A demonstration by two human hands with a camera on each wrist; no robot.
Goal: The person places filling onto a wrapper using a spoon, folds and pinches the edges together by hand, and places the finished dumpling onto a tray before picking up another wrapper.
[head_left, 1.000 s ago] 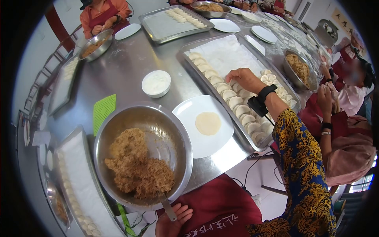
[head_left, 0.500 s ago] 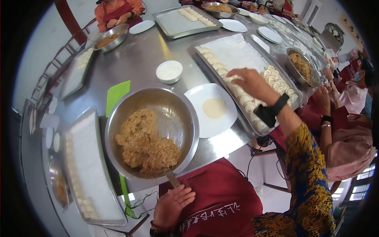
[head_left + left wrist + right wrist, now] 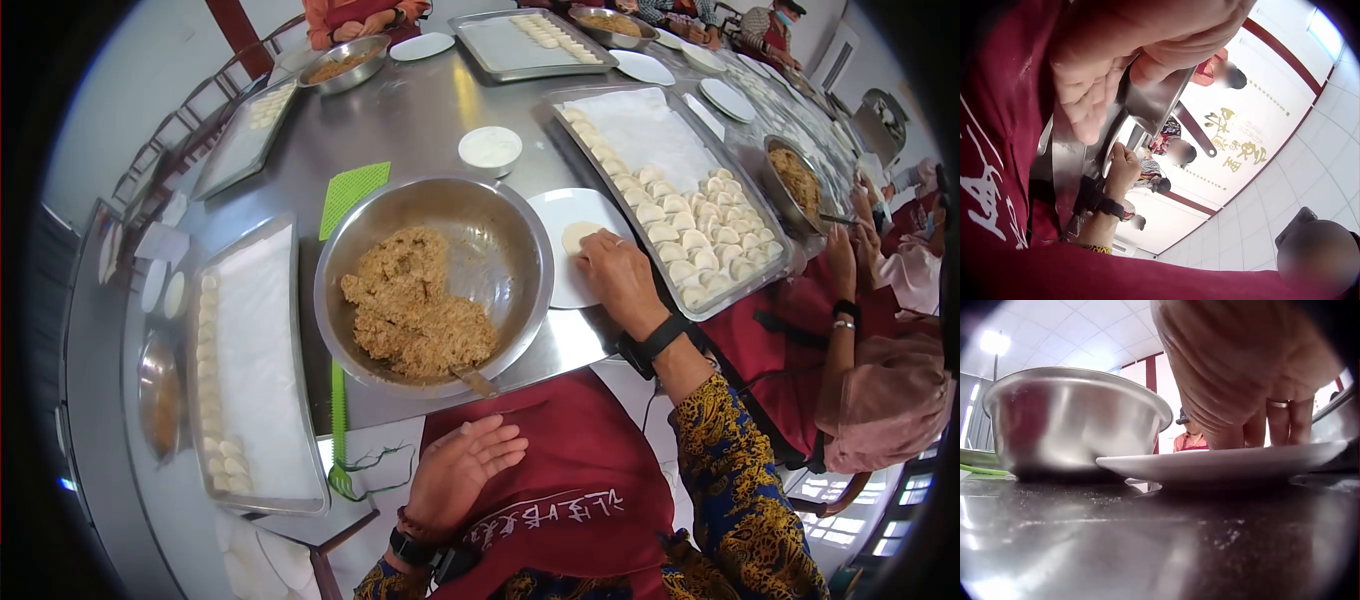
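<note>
White plate [image 3: 555, 215] at 3 o'clock of steel bowl [image 3: 490, 240] with filling [image 3: 415, 305]. Dough wrapper [image 3: 578, 236] on plate, under straight fingertips of right hand [image 3: 620, 280], no grip. Left hand [image 3: 462, 470] at 6 o'clock of bowl, flat on red apron [image 3: 570, 470], fingers relaxed, holding nothing.

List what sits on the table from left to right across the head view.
paper-lined tray with one dumpling row → big steel bowl of filling → white plate → tray crowded with dumplings → smaller filling bowl
</note>
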